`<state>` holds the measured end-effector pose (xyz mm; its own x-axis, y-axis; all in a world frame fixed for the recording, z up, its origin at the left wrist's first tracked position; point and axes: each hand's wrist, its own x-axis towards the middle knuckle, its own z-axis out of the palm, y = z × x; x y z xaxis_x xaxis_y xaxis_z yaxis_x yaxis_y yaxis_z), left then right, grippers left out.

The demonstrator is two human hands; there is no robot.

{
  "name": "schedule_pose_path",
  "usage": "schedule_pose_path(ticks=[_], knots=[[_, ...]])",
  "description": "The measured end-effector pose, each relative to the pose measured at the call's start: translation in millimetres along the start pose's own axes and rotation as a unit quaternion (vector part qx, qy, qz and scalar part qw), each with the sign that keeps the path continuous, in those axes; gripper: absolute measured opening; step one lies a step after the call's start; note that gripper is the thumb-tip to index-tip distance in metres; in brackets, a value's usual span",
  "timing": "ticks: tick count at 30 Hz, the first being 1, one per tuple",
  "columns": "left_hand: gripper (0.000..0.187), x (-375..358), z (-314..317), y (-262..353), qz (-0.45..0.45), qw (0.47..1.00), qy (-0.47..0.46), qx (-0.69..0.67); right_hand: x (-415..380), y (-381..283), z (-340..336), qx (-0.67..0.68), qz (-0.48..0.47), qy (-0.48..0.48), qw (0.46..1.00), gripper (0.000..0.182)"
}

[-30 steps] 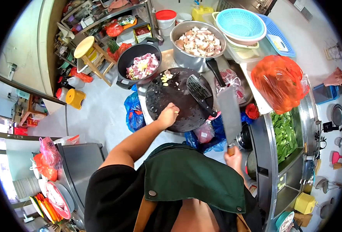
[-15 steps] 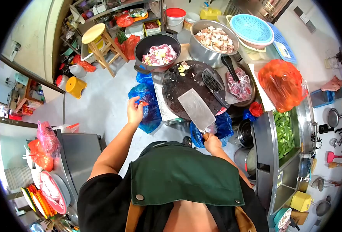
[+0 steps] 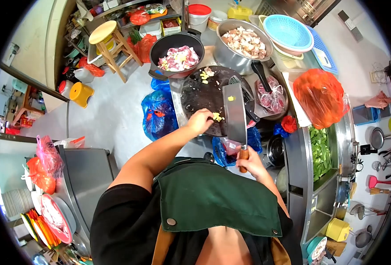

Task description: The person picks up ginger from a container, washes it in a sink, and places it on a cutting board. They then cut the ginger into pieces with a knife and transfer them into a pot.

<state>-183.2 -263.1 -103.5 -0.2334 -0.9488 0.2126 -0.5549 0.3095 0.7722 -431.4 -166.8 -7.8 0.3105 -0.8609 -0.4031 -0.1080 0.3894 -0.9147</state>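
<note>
My right hand is wrapped round the wooden handle of a broad cleaver, its blade upright over the right part of a round dark chopping board. A yellowish piece sticks to the blade. My left hand is at the board's near edge, fingertips at a few pale yellow pieces. More small pieces lie near the board's far edge. Behind the board stands a black pot holding pink meat and yellow bits. A steel pot of cut pale meat is to its right.
A second black-handled knife lies at the board's right edge. Bagged red food and an orange-red bag are farther right, near green vegetables. Blue bags hang left of the board. A stool stands back left.
My left hand has moved right, from beside the blue bags to the yellow pieces on the board. The cleaver has turned more upright, and yellow pieces now show near the board's front edge.
</note>
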Motion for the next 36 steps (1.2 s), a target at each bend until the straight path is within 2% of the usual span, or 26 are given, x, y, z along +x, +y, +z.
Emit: schedule_pose_path(ticks=[1,2,3,4,6,10,12,14,15,16,18,20,23,25,30,32,36], knots=[[0.020,5,10,7,0.019,0.999,0.019,0.033,5,1,-5,-0.086,0.041,0.099,0.991,0.023],[0.020,8,17,15,0.039,0.996,0.035,0.066,7,-8,-9,-0.127,0.078,0.089,0.985,0.022],[0.020,13,22,20,-0.004,0.997,0.026,0.070,8,-3,-11,-0.247,0.021,0.123,0.961,0.023],[0.020,18,27,16,-0.002,0.997,0.024,0.070,10,2,-14,-0.363,-0.037,0.155,0.918,0.024],[0.017,28,33,9,-0.065,0.990,0.064,0.107,7,1,-19,-0.358,-0.036,0.145,0.922,0.027],[0.014,31,29,-1,-0.043,0.992,0.113,0.042,10,11,-24,-0.370,-0.031,0.133,0.919,0.035],[0.016,27,24,8,-0.042,0.993,0.094,0.054,17,8,-22,-0.359,-0.012,0.119,0.926,0.036],[0.021,22,19,18,0.051,0.991,0.113,0.055,20,-1,-19,-0.375,-0.027,0.115,0.920,0.036],[0.022,23,18,17,0.076,0.988,0.084,0.102,25,0,-22,-0.392,-0.045,0.125,0.910,0.035],[0.022,26,20,10,0.072,0.989,0.081,0.102,28,-5,-23,-0.396,-0.054,0.138,0.906,0.034],[0.018,33,26,-3,0.063,0.986,0.011,0.152,34,-22,-33,-0.388,-0.056,0.127,0.911,0.034],[0.013,38,23,-3,-0.028,0.990,0.030,0.133,39,-28,-44,-0.412,-0.050,0.114,0.902,0.033],[0.016,31,15,2,-0.039,0.992,0.050,0.107,34,-29,-45,-0.404,-0.038,0.092,0.909,0.033],[0.017,25,14,1,0.035,0.993,0.073,0.081,28,-15,-43,-0.398,-0.041,0.082,0.913,0.031],[0.008,26,21,-10,0.050,0.989,0.044,0.133,19,-13,-26,-0.408,-0.015,0.095,0.908,0.030],[0.006,30,22,-14,0.045,0.984,0.027,0.169,23,-13,-25,-0.465,-0.021,0.095,0.880,0.031],[0.005,32,25,-19,0.062,0.981,0.034,0.181,21,-17,-25,-0.449,-0.022,0.090,0.889,0.033]])
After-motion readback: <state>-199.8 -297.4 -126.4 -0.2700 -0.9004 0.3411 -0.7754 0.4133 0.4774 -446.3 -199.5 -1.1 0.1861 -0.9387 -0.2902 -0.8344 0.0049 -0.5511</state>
